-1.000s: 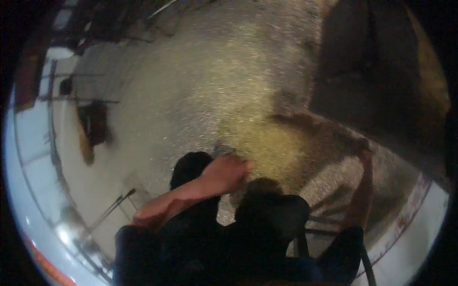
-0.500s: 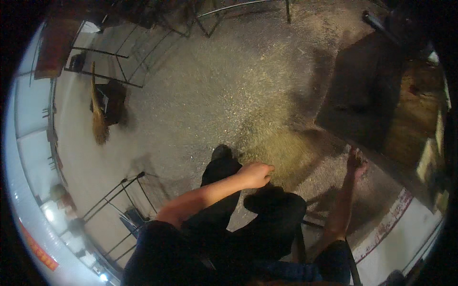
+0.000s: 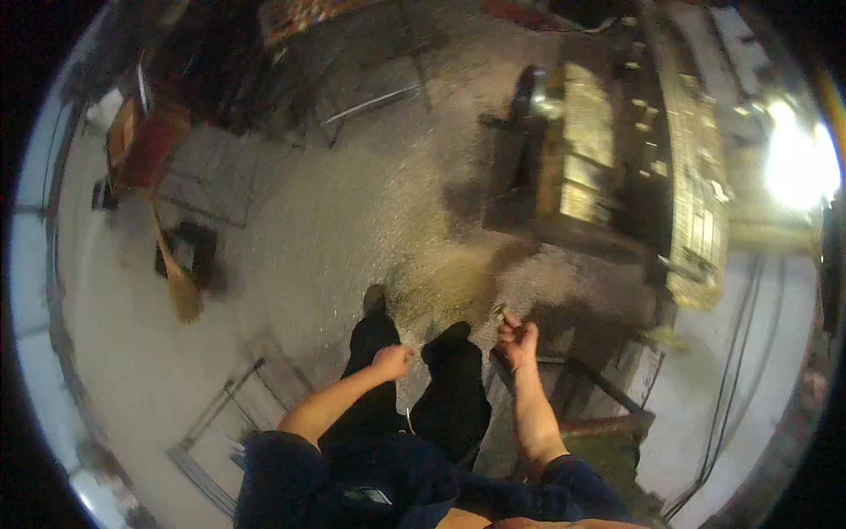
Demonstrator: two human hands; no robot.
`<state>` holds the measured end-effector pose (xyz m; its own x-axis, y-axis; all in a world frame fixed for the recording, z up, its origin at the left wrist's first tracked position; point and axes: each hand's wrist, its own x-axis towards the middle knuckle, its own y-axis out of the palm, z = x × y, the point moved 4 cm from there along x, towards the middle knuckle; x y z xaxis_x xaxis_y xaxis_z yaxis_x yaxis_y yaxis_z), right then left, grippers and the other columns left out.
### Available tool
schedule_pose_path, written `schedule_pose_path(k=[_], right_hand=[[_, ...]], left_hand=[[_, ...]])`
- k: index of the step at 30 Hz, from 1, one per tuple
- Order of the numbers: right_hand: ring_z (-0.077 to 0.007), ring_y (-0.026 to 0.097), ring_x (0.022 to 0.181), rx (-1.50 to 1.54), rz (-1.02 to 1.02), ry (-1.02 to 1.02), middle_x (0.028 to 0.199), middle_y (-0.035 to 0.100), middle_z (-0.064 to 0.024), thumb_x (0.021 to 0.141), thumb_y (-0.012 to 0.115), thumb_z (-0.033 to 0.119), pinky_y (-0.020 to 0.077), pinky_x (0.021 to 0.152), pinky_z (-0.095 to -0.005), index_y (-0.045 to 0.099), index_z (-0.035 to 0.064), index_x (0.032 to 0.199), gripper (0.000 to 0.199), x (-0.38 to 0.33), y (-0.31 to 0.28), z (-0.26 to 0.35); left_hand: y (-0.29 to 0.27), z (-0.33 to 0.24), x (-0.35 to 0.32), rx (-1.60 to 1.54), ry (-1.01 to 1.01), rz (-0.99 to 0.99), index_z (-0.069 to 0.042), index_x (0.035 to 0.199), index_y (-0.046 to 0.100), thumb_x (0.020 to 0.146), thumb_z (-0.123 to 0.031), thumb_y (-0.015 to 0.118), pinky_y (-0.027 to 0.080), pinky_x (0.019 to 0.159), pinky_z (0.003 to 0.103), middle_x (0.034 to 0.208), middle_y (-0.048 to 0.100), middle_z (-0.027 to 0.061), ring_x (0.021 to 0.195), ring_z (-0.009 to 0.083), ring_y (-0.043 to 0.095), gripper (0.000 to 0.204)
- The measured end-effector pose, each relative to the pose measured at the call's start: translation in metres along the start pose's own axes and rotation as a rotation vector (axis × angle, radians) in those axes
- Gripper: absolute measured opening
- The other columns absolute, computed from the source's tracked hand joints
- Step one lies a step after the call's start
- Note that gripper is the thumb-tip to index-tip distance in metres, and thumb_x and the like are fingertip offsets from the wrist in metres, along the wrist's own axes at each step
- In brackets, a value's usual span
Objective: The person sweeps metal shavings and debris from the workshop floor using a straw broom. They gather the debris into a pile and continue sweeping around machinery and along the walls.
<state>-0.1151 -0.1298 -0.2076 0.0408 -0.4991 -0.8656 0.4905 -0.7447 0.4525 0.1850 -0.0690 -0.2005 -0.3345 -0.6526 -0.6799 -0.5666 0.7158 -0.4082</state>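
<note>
Right at the fingertips, a small piece (image 3: 500, 311), pinched by the right hand (image 3: 517, 339) and held above the floor (image 3: 300, 212), just beyond the right knee! Across the lap the left hand (image 3: 394, 362) is curled into a loose fist over the dark trousers (image 3: 374, 331); whether anything hides inside, I cannot tell. Progress? The piece is picked up and not set down, so I'd judge this mid-handling; how much is finished or left doesn't show. The piece looks tiny, dark with a paler glint, too blurred for shape or material. Further out, a dark bench (image 3: 568, 234) bears pale yellowish blocks (image 3: 589, 115), a lamp (image 3: 793, 163) blazes far right, and a broom (image 3: 182, 291) leans away left.
</note>
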Motion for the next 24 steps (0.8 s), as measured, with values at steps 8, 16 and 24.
schedule_pose_path(k=[8, 16, 24], right_hand=[[-0.0185, 0.044, 0.062, -0.036, -0.017, -0.231, 0.077, 0.048, -0.0083, 0.078, 0.037, 0.024, 0.0323, 0.044, -0.0246, 0.051, -0.003, 0.103, 0.04, -0.206, 0.043, -0.048], [-0.017, 0.045, 0.064, 0.44, 0.333, -0.448, 0.074, 0.05, -0.0033, 0.081, 0.034, 0.023, 0.0326, 0.045, -0.0254, 0.054, 0.0009, 0.088, 0.03, -0.343, -0.047, -0.086], [-0.0107, 0.049, 0.064, -0.06, -0.116, -0.99, 0.09, 0.059, -0.0098, 0.068, 0.042, 0.014, 0.0401, 0.05, -0.0228, 0.061, -0.0032, 0.091, 0.034, -0.559, -0.104, -0.044]], left_hand=[[-0.017, -0.027, -0.092, 0.231, 0.402, 0.372, -0.005, 0.098, 0.06, 0.07, -0.019, 0.055, 0.045, 0.076, 0.039, 0.094, 0.06, 0.0168, 0.087, 0.0328, 0.057, 0.032], [-0.085, 0.038, -0.07, 0.306, 0.12, 0.387, 0.005, 0.097, 0.057, 0.069, -0.007, 0.055, 0.048, 0.058, 0.03, 0.072, 0.062, 0.0155, 0.061, 0.0211, 0.061, 0.031], [-0.142, -0.015, -0.106, -0.137, 0.003, 0.136, 0.01, 0.1, 0.052, 0.074, 0.0, 0.049, 0.045, 0.047, 0.026, 0.07, 0.059, 0.0144, 0.054, 0.0188, 0.058, 0.027]])
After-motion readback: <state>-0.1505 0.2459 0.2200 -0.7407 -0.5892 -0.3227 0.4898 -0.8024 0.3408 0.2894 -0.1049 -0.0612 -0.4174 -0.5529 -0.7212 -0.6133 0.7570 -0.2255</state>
